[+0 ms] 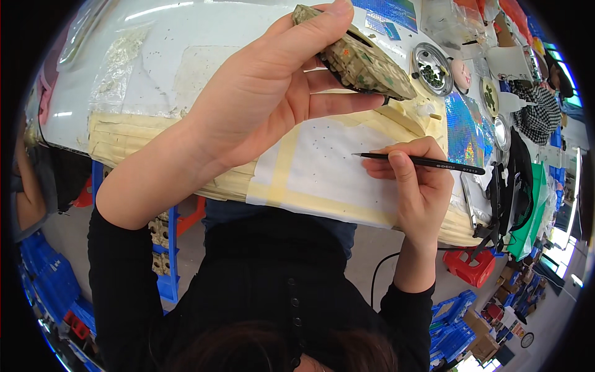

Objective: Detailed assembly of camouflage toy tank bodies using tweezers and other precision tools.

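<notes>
Your black fine-tipped tool (446, 165) has pale lettering on its shaft, right of centre — your right hand (423, 183) is closed around it, tip over the white sheet (310, 177). Your left hand (251, 93) grips the camouflage-patterned piece (372, 67) between thumb and fingers, upper centre of the frame — above and left of the right hand, apart from the tool.

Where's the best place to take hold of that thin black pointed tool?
Probably near the middle of the thin black tool, coming from the wearer's side, as the right hand does. Its fine tip points left, best left uncovered, and the slim shaft lies across the hand, so a light pinch should suit it.
</notes>
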Demonstrator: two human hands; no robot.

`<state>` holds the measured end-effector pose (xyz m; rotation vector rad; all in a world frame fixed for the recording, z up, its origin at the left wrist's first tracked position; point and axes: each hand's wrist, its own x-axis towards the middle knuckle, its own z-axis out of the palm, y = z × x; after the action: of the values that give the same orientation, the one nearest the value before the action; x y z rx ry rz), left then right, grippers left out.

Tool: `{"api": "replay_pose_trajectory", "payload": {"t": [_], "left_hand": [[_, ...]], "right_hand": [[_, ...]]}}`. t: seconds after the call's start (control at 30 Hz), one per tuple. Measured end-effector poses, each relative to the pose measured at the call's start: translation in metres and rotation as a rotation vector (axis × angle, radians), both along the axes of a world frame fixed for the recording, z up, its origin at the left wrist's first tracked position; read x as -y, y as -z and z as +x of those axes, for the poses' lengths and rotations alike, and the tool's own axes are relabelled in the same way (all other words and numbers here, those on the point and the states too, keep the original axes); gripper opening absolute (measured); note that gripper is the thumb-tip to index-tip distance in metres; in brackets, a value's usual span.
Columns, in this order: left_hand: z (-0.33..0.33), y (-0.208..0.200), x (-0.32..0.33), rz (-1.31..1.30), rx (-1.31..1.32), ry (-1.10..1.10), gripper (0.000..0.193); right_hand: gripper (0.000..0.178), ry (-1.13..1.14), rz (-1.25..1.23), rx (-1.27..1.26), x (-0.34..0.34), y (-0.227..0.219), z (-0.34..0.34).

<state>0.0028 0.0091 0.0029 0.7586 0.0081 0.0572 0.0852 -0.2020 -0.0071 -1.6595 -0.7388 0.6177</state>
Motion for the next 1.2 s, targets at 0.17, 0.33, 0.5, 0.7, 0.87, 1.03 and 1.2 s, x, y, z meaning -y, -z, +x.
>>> {"api": "replay_pose_trajectory", "payload": {"t": [0.17, 0.33, 0.5, 0.7, 0.87, 1.03, 1.2], "left_hand": [[-0.003, -0.021, 0.008, 0.042, -0.142, -0.063, 0.044], [-0.001, -0.001, 0.000, 0.000, -0.020, -0.001, 0.044], [-0.001, -0.001, 0.001, -0.006, -0.029, -0.007, 0.043], [0.000, 0.001, 0.000, -0.002, -0.029, -0.014, 0.042], [-0.001, 0.001, 0.000, -0.023, -0.030, -0.020, 0.041], [0.000, 0.001, -0.001, -0.008, -0.050, -0.024, 0.042], [0.000, 0.001, -0.001, -0.027, -0.033, -0.016, 0.042]], "right_hand": [[0.014, -0.004, -0.005, 0.000, 0.001, 0.001, 0.001], [0.014, -0.010, 0.000, 0.015, 0.000, 0.001, 0.001], [0.014, 0.004, 0.003, -0.006, 0.000, 0.001, 0.000], [0.018, 0.008, -0.004, 0.034, 0.003, 0.001, 0.002], [0.015, 0.054, 0.042, -0.030, 0.003, -0.001, 0.001], [0.016, -0.009, 0.013, 0.025, -0.001, -0.001, 0.000], [0.010, 0.034, 0.017, -0.068, -0.002, -0.001, 0.000]]}}
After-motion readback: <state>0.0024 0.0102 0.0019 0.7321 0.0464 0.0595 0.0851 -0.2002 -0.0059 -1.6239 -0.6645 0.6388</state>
